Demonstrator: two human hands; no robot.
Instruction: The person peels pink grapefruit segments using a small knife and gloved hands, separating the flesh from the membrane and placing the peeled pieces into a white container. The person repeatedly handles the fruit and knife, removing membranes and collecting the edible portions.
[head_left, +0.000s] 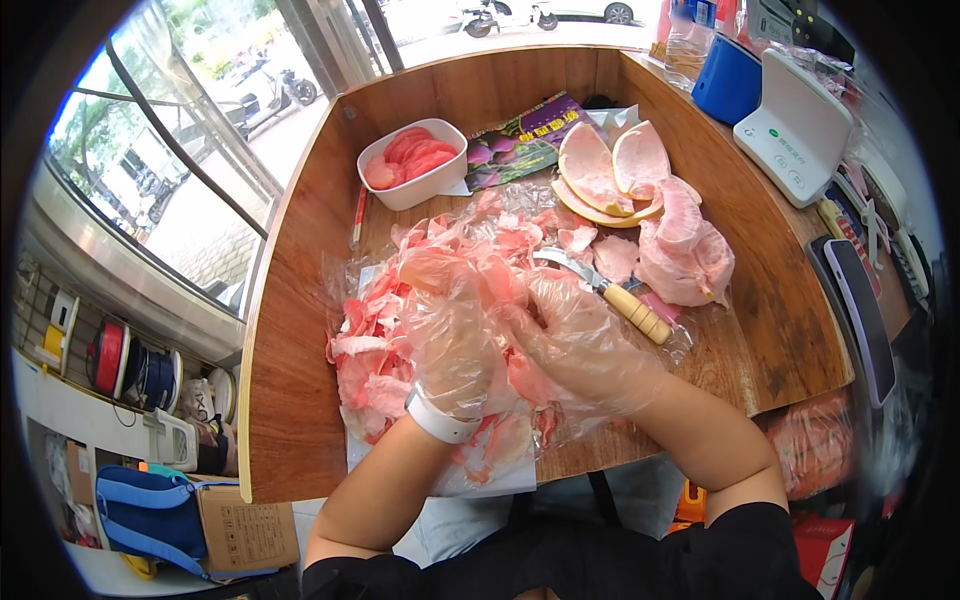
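Note:
Clear plastic gloves cover both hands over a heap of pink pomelo membrane (375, 326). My left hand (454, 341), with a white watch band (442, 421) at the wrist, grips a pink pomelo segment (499, 281). Close beside it, my right hand (574, 330) pinches the same segment; the fingertips are partly hidden by the wrinkled film. Just beyond my right hand lies a curved knife (637, 311) with a wooden handle. A peeled pomelo (686, 259) sits to its right, near thick rind pieces (589, 165). Peeled pulp fills a white plastic tub (412, 196) at the far left.
Wooden side walls (289, 330) enclose the tabletop. A printed purple-and-green bag (517, 142) lies by the tub, and a red-and-white stick-like item (359, 217) near the left wall. On the right ledge are a phone (862, 322), a white payment device (795, 135) and a blue speaker-like device (726, 79).

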